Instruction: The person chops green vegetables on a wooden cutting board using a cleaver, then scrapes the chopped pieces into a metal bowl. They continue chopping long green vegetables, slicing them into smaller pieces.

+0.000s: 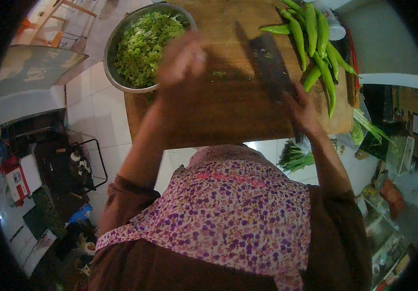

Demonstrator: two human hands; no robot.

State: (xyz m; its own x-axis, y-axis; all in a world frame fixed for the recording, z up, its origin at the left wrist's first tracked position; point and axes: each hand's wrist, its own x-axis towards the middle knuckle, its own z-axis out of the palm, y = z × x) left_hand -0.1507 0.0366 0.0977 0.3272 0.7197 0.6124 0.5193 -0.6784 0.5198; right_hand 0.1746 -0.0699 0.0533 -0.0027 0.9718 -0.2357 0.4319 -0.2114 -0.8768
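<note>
My right hand [303, 111] grips the handle of a dark cleaver [269, 63], whose broad blade is over the wooden cutting board [227, 120] with bits of green stuck to it. Blurred by motion, my left hand [183, 60] is at the right rim of a metal bowl [108, 69]; whether its fingers hold anything cannot be made out. Chopped green vegetable [145, 47] fills the bowl. A few green scraps [219, 74] lie on the board between the bowl and the blade. Long green peppers [312, 32] are heaped at the board's right side.
A white plastic container [336, 32] stands behind the peppers. Leafy green stalks [296, 156] lie below the board's front edge, and more greens [358, 131] are in a bag to the right. A black metal-framed rack [88, 163] is at the left on the tiled floor [101, 98].
</note>
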